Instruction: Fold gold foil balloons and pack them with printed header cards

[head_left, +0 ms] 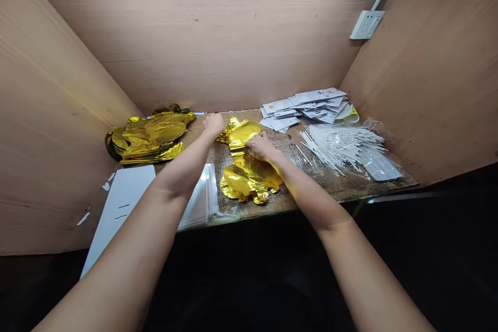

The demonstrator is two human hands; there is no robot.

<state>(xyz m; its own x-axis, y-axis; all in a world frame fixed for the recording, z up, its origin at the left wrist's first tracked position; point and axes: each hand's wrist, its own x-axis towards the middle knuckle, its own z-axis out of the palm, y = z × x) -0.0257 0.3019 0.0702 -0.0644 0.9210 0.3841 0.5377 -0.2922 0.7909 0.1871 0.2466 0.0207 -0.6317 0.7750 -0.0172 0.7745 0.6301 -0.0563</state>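
A flat gold foil balloon (249, 174) lies on the wooden work surface (350, 187), stretched from near the front edge toward the back. My left hand (213, 123) is closed at the balloon's far left edge, fingers curled down on the foil. My right hand (260, 146) presses on the balloon's middle with fingers bent, pinching the foil. A pile of more gold foil balloons (150, 135) sits to the left of my left hand.
White sticks in clear wrap (342, 146) lie at the right. White printed cards (307, 106) are spread at the back right. Clear plastic bags (202, 199) and a white sheet (120, 202) lie at front left. Wooden walls enclose three sides; a wall socket (366, 24) is upper right.
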